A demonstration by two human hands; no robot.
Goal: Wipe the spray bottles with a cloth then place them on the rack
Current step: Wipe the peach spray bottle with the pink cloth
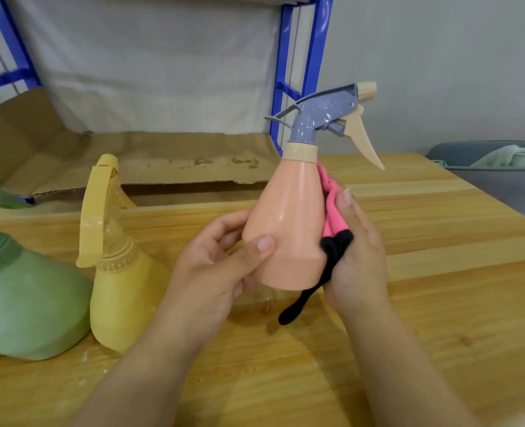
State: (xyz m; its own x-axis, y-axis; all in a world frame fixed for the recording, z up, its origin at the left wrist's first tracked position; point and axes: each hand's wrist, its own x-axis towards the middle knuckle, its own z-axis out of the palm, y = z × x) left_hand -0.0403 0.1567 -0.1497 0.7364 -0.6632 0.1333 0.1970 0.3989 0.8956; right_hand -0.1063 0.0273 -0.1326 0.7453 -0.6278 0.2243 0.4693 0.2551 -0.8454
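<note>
My left hand (221, 260) grips the lower body of a peach spray bottle (289, 223) that has a grey head and a beige trigger; the bottle is lifted, tilted slightly, above the wooden table (424, 272). My right hand (356, 251) presses a pink and black cloth (332, 223) against the bottle's right side. A yellow spray bottle (122, 285) and a green spray bottle (24, 297) stand on the table at the left. A blue metal rack (309, 66) stands behind the table.
Brown cardboard (162, 161) lies on the rack's low shelf behind the table. A grey bin with fabric (501, 161) sits at the far right. Some drops of water lie on the table under the peach bottle.
</note>
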